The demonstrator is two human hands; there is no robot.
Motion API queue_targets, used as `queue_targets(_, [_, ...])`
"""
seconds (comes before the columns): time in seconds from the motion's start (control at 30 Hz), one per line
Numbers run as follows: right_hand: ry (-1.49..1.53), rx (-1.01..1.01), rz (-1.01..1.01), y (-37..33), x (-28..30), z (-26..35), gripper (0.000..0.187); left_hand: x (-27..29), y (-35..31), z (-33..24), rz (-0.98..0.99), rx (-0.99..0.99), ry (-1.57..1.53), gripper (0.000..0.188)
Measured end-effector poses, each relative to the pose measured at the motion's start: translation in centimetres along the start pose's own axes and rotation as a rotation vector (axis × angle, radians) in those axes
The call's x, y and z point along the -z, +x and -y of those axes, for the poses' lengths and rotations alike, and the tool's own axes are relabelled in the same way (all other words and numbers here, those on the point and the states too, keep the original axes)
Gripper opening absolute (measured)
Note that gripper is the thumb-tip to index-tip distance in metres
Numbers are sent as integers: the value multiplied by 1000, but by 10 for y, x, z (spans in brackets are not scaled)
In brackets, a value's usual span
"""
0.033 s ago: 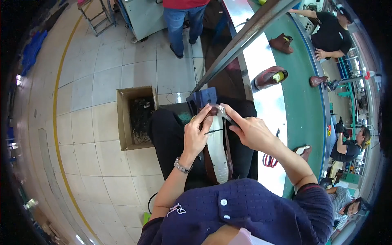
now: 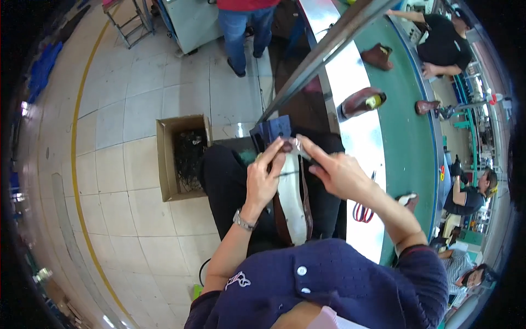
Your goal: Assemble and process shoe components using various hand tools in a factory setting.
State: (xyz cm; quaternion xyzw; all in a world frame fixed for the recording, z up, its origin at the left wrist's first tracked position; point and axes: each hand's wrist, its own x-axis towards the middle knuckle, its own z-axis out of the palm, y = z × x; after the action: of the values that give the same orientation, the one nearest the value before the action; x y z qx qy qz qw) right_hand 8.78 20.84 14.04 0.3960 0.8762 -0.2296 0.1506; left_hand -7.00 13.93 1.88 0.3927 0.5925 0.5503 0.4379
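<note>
A brown shoe upper (image 2: 282, 223) on a last lies bottom up across my lap, its whitish underside (image 2: 291, 200) facing me. At its far end, my left hand (image 2: 263, 178) is closed on the shoe, fingertips pressed on the brown leather edge. My right hand (image 2: 339, 170) is closed at the same end, thumb and forefinger bent together. Something dark shows beneath its fingers, but I cannot tell its kind. Between the hands, a thin dark strip crosses the underside.
An open cardboard box (image 2: 167, 159) of dark scraps stands left. To the right, a metal ledge (image 2: 359, 137) bears a brown shoe (image 2: 362, 103) and red-handled scissors (image 2: 362, 213). Beyond runs a green conveyor (image 2: 402, 148) with more shoes. A slanted metal bar (image 2: 312, 63) rises ahead. Other people are nearby.
Both hands stay at the shoe's far end. My right hand has shifted very slightly, and the thin dark strip now looks blurred.
</note>
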Motion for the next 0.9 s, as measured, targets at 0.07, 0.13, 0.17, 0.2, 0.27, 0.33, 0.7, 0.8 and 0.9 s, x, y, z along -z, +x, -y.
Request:
queue_targets(0.07, [97,148,-232,-4,7,6,73,3,-4,1,19,-2,26,36])
queue_targets(0.13, [208,223,-378,-3,-8,1,74,1,-5,5,17,-58,65,36])
queue_targets(0.17, [187,194,-379,-1,-21,-4,74,1,-5,4,27,-75,49,36])
queue_targets(0.2, [166,160,-386,3,-32,-7,74,1,-4,5,37,-77,52,36])
queue_targets(0.27, [122,45,-214,4,-40,-13,72,4,-3,5,64,-24,-5,37])
queue_targets(0.33, [-72,104,-39,8,-5,-9,72,9,-3,5,69,47,-20,38])
queue_targets(0.7, [132,134,-176,-3,-30,-20,77,25,-18,12,161,305,-420,59])
queue_targets(0.8, [418,160,-463,-30,-48,-40,76,32,-53,5,138,537,-545,84])
queue_targets(0.9, [844,-58,-366,-46,-58,-43,59,8,-73,13,258,496,-469,87])
